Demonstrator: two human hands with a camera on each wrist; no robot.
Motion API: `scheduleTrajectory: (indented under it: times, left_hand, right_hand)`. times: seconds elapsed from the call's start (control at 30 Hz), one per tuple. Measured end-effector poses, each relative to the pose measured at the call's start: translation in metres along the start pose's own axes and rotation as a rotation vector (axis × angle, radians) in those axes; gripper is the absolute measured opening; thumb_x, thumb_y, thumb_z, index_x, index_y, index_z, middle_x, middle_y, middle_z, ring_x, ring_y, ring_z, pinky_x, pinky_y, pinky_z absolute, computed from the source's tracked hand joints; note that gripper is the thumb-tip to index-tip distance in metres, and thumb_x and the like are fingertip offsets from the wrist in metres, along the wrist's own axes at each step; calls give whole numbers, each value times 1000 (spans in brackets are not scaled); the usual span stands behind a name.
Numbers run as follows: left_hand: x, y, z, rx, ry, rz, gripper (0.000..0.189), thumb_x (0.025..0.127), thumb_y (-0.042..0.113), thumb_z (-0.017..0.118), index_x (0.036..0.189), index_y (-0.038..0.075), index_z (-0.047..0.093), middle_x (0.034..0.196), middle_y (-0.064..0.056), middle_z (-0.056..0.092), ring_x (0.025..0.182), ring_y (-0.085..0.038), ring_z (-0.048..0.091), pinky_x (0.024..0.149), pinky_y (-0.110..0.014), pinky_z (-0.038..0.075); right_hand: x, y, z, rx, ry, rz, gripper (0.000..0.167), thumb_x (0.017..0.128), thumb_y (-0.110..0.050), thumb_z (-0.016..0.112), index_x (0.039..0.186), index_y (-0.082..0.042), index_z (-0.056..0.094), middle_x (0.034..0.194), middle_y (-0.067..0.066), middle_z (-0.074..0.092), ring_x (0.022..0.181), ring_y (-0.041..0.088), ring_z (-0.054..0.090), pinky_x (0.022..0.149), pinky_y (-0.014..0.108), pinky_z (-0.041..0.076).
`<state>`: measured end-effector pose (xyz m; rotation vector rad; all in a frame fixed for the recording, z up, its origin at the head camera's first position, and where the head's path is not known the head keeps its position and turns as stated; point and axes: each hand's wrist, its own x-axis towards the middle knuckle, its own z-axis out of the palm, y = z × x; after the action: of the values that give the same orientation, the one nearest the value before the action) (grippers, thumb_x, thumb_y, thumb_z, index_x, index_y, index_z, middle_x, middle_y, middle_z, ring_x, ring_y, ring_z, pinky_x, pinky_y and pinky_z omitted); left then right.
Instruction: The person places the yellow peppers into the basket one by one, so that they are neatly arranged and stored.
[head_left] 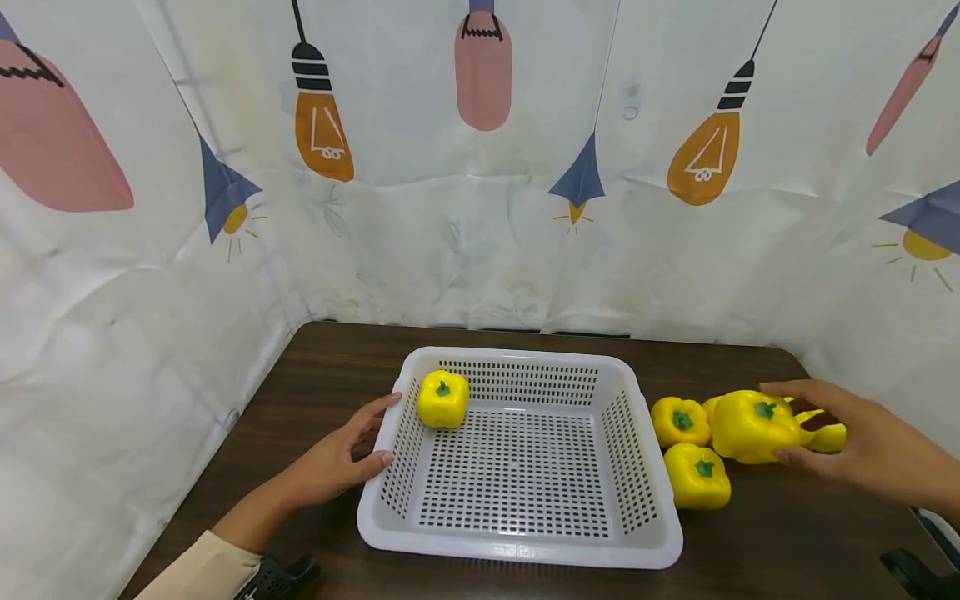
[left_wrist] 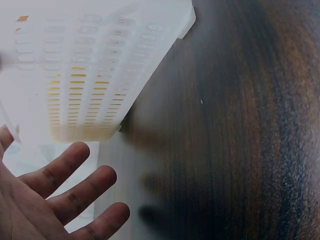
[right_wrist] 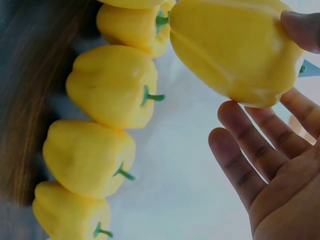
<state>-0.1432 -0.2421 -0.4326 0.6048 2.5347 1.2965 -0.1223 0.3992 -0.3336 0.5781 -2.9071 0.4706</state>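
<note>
On the right, my right hand (head_left: 862,429) holds a yellow bell pepper (head_left: 753,427) between thumb and fingers. In the right wrist view that bell pepper (right_wrist: 235,47) is raised above the others, the fingertips against its side. Several more yellow bell peppers (head_left: 697,477) sit beside the basket, partly hidden behind the held one. My left hand (head_left: 337,457) touches the left rim of a white perforated plastic basket (head_left: 517,552) with thumb and index finger. The left hand's other fingers (left_wrist: 82,195) are spread and fairly straight. One yellow bell pepper (head_left: 443,400) lies inside the basket's far left corner.
The basket stands on a dark wood-grain table (head_left: 345,358). A white printed sheet (head_left: 465,250) hangs behind the table and along its left side. A black object (head_left: 918,575) shows at the lower right edge.
</note>
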Motion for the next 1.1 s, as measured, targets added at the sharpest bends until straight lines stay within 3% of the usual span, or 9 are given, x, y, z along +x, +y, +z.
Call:
scheduleTrajectory:
  times: [0.2, 0.33, 0.53, 0.73, 1.1]
  left_hand:
    - [0, 0, 0, -5, -5, -8, 76, 100, 27, 64, 162, 29, 20, 139, -19, 52, 114, -32, 61, 87, -37, 55]
    - [0, 0, 0, -7, -6, -9, 76, 100, 27, 64, 162, 29, 20, 138, -19, 52, 114, -32, 61, 89, -44, 55]
    - [0, 0, 0, 2, -4, -4, 77, 100, 28, 64, 162, 28, 20, 139, -20, 51, 114, -33, 61, 92, -51, 54]
    - [-1, 0, 0, -7, -9, 1, 76, 100, 27, 64, 162, 27, 20, 139, -21, 51, 114, -33, 61, 90, -46, 55]
    - [0, -1, 0, -27, -13, 5, 76, 100, 24, 63, 162, 26, 20, 138, -23, 50, 112, -33, 62, 85, -39, 57]
  right_hand:
    - [7, -11, -5, 32, -1, 8, 73, 79, -27, 91, 143, -19, 56, 129, 8, 61, 97, -2, 54, 73, 23, 51]
    - [12, -18, -6, 71, -14, 4, 72, 80, -28, 90, 143, -19, 56, 129, 8, 61, 97, -1, 55, 71, 24, 53]
    - [19, -28, -6, 72, 9, -55, 73, 79, -26, 91, 143, -21, 56, 128, 0, 60, 96, 1, 58, 75, 20, 51]
    - [25, -37, -5, 77, 20, -118, 73, 79, -26, 91, 143, -23, 56, 128, -7, 59, 97, 4, 59, 79, 16, 49]
    - [37, -53, -1, 82, 13, -142, 73, 79, -32, 91, 143, -24, 56, 129, -7, 59, 95, 5, 60, 78, 27, 53]
